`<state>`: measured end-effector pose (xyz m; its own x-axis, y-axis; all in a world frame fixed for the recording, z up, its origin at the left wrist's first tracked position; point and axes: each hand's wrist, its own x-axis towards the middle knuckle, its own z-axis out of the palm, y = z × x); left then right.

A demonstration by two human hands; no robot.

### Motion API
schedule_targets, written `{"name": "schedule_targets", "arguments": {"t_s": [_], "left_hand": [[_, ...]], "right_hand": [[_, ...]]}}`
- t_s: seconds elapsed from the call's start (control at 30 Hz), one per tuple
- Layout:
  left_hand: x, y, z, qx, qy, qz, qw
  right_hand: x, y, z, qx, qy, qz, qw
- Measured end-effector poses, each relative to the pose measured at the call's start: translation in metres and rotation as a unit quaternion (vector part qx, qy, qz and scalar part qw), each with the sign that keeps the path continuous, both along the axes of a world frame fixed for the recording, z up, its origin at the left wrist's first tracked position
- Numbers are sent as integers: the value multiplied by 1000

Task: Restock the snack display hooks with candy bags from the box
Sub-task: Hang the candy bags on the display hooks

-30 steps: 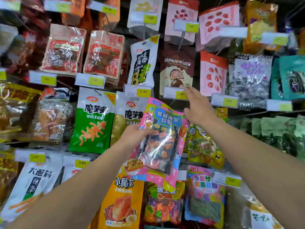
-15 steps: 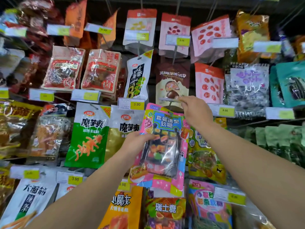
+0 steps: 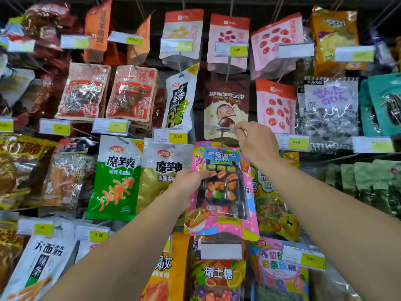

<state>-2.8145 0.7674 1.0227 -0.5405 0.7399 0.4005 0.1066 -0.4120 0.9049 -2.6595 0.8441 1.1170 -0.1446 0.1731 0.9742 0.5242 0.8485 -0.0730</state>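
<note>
My left grip (image 3: 191, 181) is clamped on the left edge of the candy bag (image 3: 223, 192), thumb across its front. The bag's top sits at the hook (image 3: 222, 145). Just above the bag, my right grip (image 3: 256, 142) pinches a clear tag holder (image 3: 219, 127).

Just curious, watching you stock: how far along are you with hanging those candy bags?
Done: most hooks around already carry bags. In hand: the left hand holds a pink candy bag up at its hook, while the right hand lifts the clear price-tag holder aside. Left: seating this bag fully; the box is out of view.
</note>
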Motion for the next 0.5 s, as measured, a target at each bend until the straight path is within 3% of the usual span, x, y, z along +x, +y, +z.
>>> {"name": "schedule_targets", "arguments": {"t_s": [0.2,0.37,0.43,0.5], "left_hand": [[-2,0,-5,-13,0,-9,1000],[-8,5,-17,-14,45,43,998],[-12,5,-25,-34,141,117,982],[-13,3,-38,-59,246,203,946]], "right_hand": [[-1,15,-46,-26,-8,36,999],[-4,13,-112,-137,14,89,986],[-3,8,-135,-226,17,134,965],[-3,5,-158,-284,15,175,943]]}}
